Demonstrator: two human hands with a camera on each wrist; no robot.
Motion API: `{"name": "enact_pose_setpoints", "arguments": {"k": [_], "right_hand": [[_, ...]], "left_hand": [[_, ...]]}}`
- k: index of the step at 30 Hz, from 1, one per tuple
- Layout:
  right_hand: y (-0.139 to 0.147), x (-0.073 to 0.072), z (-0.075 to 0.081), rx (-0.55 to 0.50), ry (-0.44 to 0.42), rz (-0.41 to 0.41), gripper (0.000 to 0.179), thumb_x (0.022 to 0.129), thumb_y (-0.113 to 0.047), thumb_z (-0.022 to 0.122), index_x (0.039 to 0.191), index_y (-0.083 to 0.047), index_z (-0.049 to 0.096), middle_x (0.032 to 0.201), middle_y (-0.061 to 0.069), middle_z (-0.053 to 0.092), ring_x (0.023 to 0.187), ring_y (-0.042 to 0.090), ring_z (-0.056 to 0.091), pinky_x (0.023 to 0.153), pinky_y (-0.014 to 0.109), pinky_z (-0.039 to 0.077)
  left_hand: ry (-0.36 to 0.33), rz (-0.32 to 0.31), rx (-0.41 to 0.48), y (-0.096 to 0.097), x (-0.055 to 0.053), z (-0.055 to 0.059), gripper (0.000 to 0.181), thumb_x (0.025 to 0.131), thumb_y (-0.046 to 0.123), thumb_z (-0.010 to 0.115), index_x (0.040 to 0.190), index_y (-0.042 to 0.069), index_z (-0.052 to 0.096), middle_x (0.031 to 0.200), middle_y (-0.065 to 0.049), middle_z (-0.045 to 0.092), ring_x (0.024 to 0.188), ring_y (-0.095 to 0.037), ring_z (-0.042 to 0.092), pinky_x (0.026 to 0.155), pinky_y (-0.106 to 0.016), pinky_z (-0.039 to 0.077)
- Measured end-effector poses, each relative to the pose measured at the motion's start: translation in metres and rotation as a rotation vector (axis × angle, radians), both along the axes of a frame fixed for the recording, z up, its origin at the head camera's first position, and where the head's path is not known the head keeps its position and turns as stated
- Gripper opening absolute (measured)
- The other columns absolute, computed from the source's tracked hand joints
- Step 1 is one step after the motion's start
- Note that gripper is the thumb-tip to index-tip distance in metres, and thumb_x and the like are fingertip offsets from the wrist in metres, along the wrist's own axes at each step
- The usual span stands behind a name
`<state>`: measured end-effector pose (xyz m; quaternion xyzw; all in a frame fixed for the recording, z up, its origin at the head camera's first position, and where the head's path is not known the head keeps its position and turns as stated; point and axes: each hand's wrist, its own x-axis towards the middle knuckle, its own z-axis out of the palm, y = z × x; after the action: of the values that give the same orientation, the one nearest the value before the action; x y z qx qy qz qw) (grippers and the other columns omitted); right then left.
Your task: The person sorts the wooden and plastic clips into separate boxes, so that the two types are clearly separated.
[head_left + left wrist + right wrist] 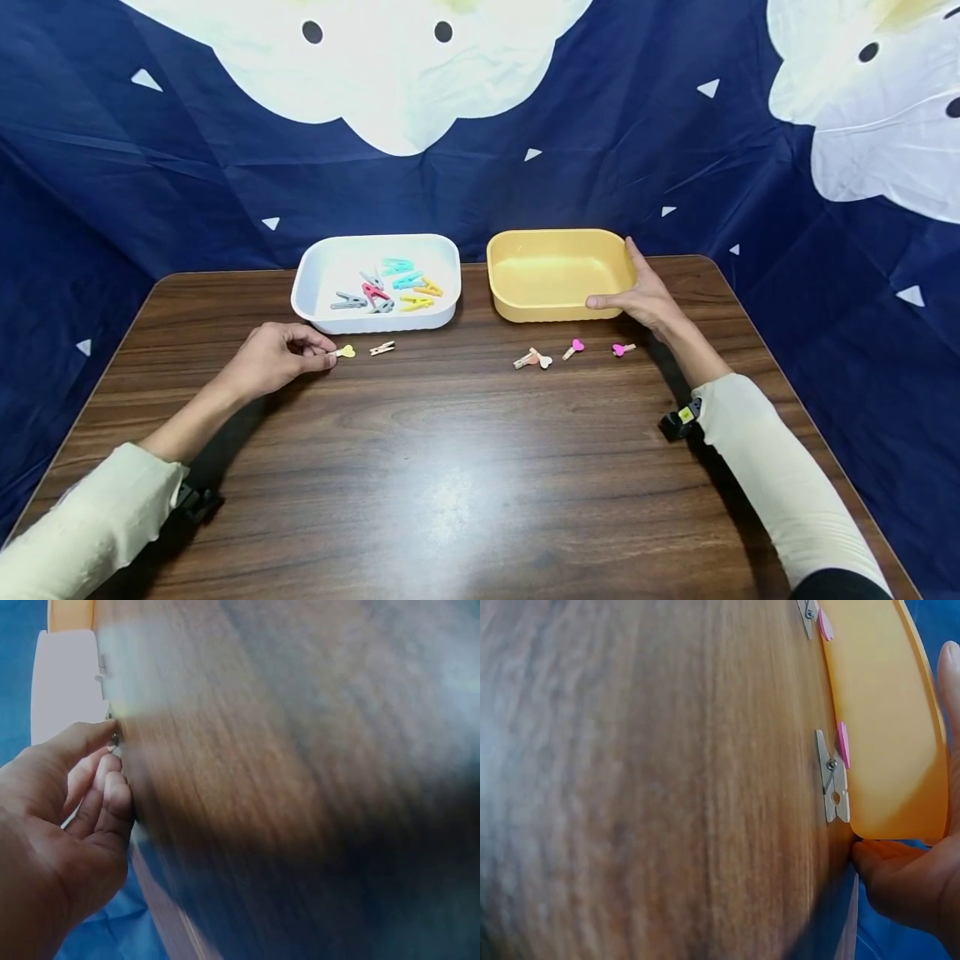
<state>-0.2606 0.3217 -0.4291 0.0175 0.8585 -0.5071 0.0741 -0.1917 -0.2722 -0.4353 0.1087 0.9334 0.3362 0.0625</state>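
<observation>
My left hand [281, 358] pinches a small wooden clothespin with a yellow heart [346, 352] between thumb and fingertips, close over the table in front of the white tub. Beside it lies a plain-looking wooden clothespin [382, 348]. In the left wrist view the fingers mostly hide the held clothespin. My right hand [647, 292] rests against the right front corner of the yellow tub [525, 312], its thumb along the front and straight fingers along the right side. Two clothespins with pink hearts, one [573, 348] and another [834, 776], lie before that tub.
The white tub [375, 321] holds several plastic clothespins in grey, red, teal and yellow. A small cluster of heart clothespins [534, 359] lies left of the pink ones. A dark blue cloth [465, 187] with cloud figures hangs behind the wooden table [360, 483].
</observation>
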Motion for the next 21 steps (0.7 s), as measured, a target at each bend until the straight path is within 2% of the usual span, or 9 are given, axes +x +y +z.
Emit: {"name": "enact_pose_setpoints", "arguments": {"k": [5,12,21], "right_hand": [[-0.0018,0.0002,-0.0002,0.01,0.01,-0.016,0.146,0.087,-0.028,0.101,0.182,-0.03,-0.01,0.192,-0.002,-0.004,0.178,0.024,0.004,0.146,0.047,0.012],[-0.0027,0.0012,0.0012,0.015,0.008,-0.037,0.153,0.082,-0.03,0.105,0.182,-0.031,-0.01,0.192,-0.004,-0.004,0.178,0.024,0.006,0.146,0.048,0.014],[-0.0051,0.0013,-0.0007,0.002,0.001,-0.042,0.155,0.079,-0.032,0.107,0.182,-0.037,-0.009,0.192,-0.005,-0.002,0.178,0.023,0.008,0.146,0.047,0.014]], "left_hand": [[-0.003,-0.004,0.002,-0.0009,-0.0001,0.0001,0.015,0.093,0.025,0.095,0.103,0.015,0.089,0.087,0.002,0.077,0.077,0.0,0.063,0.069,-0.019,0.052],[0.011,-0.011,-0.017,0.0009,-0.0003,0.0013,0.01,0.096,0.022,0.091,0.104,0.016,0.089,0.089,0.002,0.077,0.079,0.0,0.063,0.071,-0.018,0.051],[0.048,-0.024,-0.029,0.0,0.0065,0.0056,0.007,0.098,0.026,0.092,0.103,0.021,0.09,0.09,0.003,0.08,0.08,0.0,0.064,0.072,-0.019,0.05]]}}
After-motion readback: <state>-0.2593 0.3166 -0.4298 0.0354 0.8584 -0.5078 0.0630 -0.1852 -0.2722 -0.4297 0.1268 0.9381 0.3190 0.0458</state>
